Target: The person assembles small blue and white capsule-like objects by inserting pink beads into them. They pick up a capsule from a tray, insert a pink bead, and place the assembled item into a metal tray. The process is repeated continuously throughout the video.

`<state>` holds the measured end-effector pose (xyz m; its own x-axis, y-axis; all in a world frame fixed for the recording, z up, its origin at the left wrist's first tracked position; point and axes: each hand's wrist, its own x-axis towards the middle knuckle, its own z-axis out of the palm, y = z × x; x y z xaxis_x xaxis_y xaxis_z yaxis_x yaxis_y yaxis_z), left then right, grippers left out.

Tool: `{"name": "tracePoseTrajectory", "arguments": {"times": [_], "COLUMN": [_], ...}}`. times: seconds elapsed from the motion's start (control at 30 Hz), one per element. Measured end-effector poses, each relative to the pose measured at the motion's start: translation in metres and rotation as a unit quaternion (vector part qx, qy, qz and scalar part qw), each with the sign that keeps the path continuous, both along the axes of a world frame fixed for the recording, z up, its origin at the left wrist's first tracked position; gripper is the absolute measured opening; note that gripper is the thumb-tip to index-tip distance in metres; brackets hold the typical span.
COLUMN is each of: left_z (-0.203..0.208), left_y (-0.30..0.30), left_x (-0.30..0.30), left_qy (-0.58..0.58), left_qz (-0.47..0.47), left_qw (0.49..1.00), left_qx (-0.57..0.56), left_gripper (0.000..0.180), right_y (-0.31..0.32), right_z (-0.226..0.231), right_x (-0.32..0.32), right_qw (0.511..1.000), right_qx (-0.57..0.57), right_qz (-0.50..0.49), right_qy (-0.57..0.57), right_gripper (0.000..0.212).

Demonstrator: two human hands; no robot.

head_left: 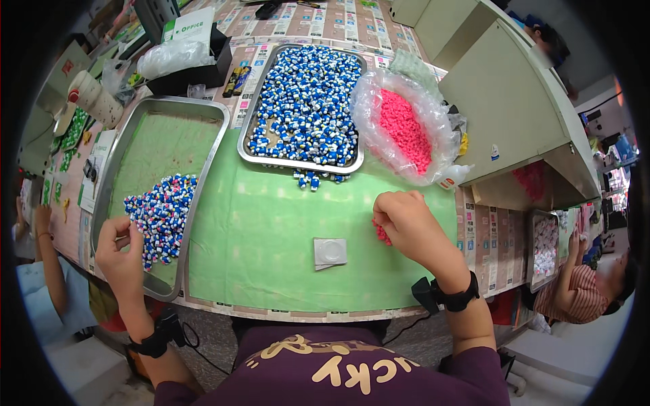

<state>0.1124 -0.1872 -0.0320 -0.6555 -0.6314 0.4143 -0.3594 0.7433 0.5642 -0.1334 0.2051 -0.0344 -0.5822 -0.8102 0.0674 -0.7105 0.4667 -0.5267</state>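
Observation:
My left hand (120, 254) is over the near-left edge of a metal tray (172, 135), its thumb and fingers pinched together. Whatever is in that pinch is too small to make out. Beside the hand, in the tray, lies a heap of small blue-and-white pieces with some pink on them (166, 210). On the right, my right hand (412, 220) bends down over a small pile of pink pieces (381, 232) on the green cloth (271, 230). Its fingers are curled, with the tips mostly hidden. Between the hands lies a white square packet with a round outline (330, 252).
A second metal tray (298, 164) full of blue-and-white pieces stands at the back, with a few loose pieces (311, 180) at its front edge. Right of it, a clear plastic bag (369, 145) holds pink pieces. A grey cabinet (508, 115) borders the right side. People sit at both sides.

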Motion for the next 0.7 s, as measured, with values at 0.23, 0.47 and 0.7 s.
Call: {"name": "tracePoseTrajectory", "arguments": {"times": [0.23,0.47,0.7], "left_z": [0.013,0.006,-0.04], "left_y": [0.016,0.127,0.148], "left_x": [-0.025,-0.122,-0.183], "left_qy": [-0.022,-0.014,-0.07], "left_qz": [0.041,-0.312,-0.448], "left_qw": [0.995,0.942,0.891], "left_qx": [-0.084,0.118,0.022], "left_gripper": [0.015,0.017,0.012], "right_y": [0.0,-0.002,-0.006], "right_z": [-0.005,-0.011,-0.019], "right_x": [-0.002,-0.003,0.0], "right_qw": [0.998,0.997,0.994], "right_qx": [0.031,0.051,0.05], "right_qz": [0.027,0.044,0.053], "right_qy": [0.047,0.035,0.077], "right_gripper": [0.018,0.02,0.02]}}
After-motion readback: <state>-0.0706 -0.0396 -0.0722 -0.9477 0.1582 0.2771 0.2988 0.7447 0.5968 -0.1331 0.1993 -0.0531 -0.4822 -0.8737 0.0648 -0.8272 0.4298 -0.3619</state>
